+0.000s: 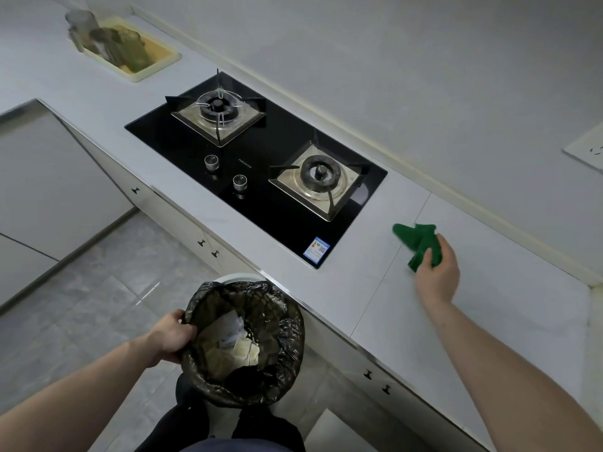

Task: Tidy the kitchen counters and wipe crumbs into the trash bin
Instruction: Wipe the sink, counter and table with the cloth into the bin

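Note:
My left hand (171,336) grips the left rim of a round trash bin (287,350) lined with a black bag, held up beside the counter's front edge. Paper scraps and pale waste lie inside it. My right hand (437,275) holds a crumpled green cloth (416,239) on the pale grey counter (489,305), right of the hob. Part of the cloth trails out to the left of my fingers and rests on the counter surface.
A black glass hob (261,177) with two gas burners and two knobs sits mid-counter. A cream tray (143,65) with glass jars stands far left at the back. A wall socket (587,151) is at the right. Cabinet doors with small handles (377,380) run below the counter.

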`<control>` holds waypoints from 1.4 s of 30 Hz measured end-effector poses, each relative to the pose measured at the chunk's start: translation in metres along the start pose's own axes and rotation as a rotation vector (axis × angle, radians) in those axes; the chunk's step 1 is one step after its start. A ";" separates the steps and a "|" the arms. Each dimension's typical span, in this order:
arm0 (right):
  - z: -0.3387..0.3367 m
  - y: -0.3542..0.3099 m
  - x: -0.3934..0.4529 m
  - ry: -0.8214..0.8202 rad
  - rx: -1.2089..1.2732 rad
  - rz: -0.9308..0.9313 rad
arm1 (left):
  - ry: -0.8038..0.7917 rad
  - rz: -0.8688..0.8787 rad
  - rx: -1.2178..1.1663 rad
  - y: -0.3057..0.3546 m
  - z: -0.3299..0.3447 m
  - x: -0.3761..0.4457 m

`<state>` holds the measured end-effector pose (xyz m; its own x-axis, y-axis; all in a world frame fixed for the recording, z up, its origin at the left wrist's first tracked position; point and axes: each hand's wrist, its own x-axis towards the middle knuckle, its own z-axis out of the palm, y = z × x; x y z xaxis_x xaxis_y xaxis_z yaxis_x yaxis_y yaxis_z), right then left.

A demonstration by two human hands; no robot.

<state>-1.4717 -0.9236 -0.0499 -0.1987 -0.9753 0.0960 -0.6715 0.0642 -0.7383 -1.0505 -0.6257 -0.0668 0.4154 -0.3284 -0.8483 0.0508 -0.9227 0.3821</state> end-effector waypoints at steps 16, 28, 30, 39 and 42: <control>0.082 0.018 0.083 -0.291 -0.199 0.168 | 0.002 -0.078 -0.049 -0.027 -0.003 0.057; 0.103 -0.008 -0.020 -0.601 -0.163 -0.246 | 0.002 -0.011 -0.011 -0.016 0.001 0.033; 0.103 -0.015 -0.046 -0.630 -0.159 -0.252 | 0.008 0.003 -0.002 -0.015 0.002 0.029; 0.118 -0.049 -0.144 -0.599 -0.091 -0.072 | 0.007 0.033 -0.020 -0.017 0.004 0.022; 0.115 -0.053 -0.163 -0.650 -0.140 -0.114 | 0.009 0.048 -0.010 -0.015 0.006 0.019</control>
<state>-1.3220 -0.7922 -0.1031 0.3195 -0.9038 -0.2848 -0.7574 -0.0629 -0.6499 -1.0488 -0.6191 -0.0908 0.4256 -0.3703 -0.8257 0.0397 -0.9039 0.4258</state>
